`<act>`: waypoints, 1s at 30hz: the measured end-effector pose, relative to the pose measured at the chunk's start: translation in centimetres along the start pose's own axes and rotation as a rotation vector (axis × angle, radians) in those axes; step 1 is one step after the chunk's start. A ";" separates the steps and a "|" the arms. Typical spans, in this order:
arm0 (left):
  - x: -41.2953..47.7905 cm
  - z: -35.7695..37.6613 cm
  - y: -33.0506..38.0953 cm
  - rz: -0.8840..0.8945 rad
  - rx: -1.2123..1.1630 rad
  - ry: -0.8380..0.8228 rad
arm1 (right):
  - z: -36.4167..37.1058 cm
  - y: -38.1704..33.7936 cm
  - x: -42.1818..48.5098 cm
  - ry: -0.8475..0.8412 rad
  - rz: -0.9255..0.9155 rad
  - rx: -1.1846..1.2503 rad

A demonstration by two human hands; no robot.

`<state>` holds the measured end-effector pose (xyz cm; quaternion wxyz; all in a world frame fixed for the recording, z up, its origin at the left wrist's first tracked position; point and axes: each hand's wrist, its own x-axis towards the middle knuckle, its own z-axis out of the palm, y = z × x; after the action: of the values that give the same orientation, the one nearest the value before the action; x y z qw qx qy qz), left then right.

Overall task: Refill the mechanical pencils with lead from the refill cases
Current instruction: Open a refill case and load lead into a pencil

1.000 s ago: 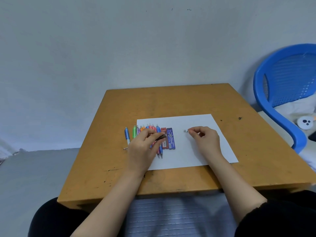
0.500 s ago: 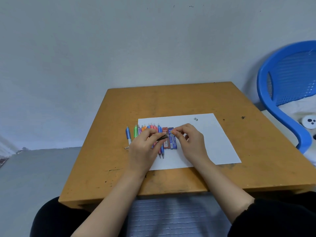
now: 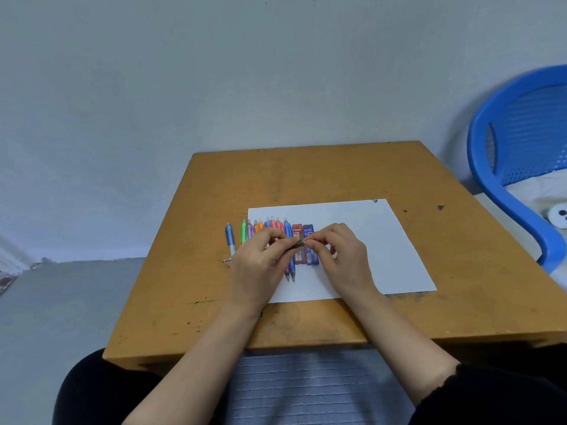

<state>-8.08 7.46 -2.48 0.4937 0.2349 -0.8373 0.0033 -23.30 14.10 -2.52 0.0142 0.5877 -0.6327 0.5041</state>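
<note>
Several coloured mechanical pencils (image 3: 288, 237) lie side by side on a white sheet of paper (image 3: 368, 240). A red refill case (image 3: 297, 231) and a blue refill case (image 3: 308, 230) lie to their right. My left hand (image 3: 260, 259) grips a dark pencil (image 3: 296, 244) whose tip (image 3: 226, 261) sticks out to the left. My right hand (image 3: 340, 253) pinches at the pencil's upper end, above the refill cases. What the fingertips hold there is too small to see. A tiny cap (image 3: 375, 200) lies at the paper's far edge.
A separate blue pencil (image 3: 230, 237) lies on the bare wooden table (image 3: 306, 173), left of the paper. A blue plastic chair (image 3: 506, 148) stands at the right. The wall is close behind the table.
My right hand left the small cap on the paper and came left to the end of the dark pencil. The left hand kept its grip.
</note>
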 end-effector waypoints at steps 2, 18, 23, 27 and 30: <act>0.0 0.0 0.0 0.008 -0.008 0.008 | -0.2 0.1 0.0 -0.006 0.022 0.043; -0.1 -0.1 0.0 0.009 -0.020 -0.024 | -0.7 -0.2 0.3 -0.137 0.198 0.288; -0.1 -0.2 0.1 0.037 -0.015 -0.028 | -0.8 -0.3 0.3 -0.139 0.236 0.321; -0.1 -0.2 0.2 0.016 -0.015 -0.041 | -1.0 -0.5 0.3 -0.136 0.273 0.341; -0.2 -0.2 0.3 -0.015 -0.031 -0.046 | -1.8 -0.7 0.6 -0.112 0.321 0.402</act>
<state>-7.99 7.87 -2.48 0.4781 0.2334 -0.8465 -0.0186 -24.00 14.93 -0.88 -0.2179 0.4978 -0.6047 0.5822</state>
